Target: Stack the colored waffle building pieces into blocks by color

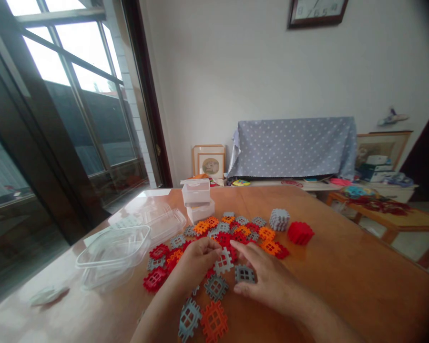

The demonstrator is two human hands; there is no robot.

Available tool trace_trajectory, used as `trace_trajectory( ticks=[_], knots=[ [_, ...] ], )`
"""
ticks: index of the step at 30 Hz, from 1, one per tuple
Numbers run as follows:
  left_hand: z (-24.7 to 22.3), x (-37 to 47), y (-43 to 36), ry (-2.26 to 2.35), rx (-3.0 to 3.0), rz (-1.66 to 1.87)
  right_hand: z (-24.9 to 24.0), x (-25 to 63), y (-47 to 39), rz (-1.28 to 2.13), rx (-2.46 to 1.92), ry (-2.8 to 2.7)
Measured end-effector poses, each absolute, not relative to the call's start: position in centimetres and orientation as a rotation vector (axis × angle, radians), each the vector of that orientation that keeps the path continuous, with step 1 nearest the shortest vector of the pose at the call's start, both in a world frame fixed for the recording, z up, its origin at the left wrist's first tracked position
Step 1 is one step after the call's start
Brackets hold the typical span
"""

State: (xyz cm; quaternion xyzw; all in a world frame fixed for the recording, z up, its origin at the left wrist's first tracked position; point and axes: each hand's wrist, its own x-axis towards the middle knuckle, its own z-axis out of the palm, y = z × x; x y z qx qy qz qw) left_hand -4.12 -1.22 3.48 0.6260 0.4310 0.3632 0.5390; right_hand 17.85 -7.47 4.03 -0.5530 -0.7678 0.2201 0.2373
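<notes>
Indoors | wall point(207, 85), table point(343, 267) | left hand point(200, 259): pale tile point(229, 257) | right hand point(271, 276) near grey tile point(239, 274)

Two hands point(232, 267) among red, orange and grey pieces point(214, 320)

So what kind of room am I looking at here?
Probably a room in a home: framed pictures lean by the wall, a polka-dot cloth drapes something behind the wooden table, and a clock hangs above.
</notes>
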Motion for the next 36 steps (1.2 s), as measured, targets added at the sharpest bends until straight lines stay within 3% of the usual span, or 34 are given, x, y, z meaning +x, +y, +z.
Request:
trace_trajectory(
  ticks=[9, 26, 36],
  knots=[
    [2.8, -2.4, -1.8, 0.840, 1.174, 0.886, 3.8, 17.9, -7.2, 0.550, -1.421, -2.100],
    [3.3, -2.3, -1.7, 0.892, 1.189, 0.916, 3.5, 19.5, -6.3, 0.387, -1.522, -2.081],
    [3.8, -3.1, -1.5, 1.037, 1.316, 0.967, 2.2, 20.7, -5.8, 0.566, -1.592, -2.197]
  ],
)
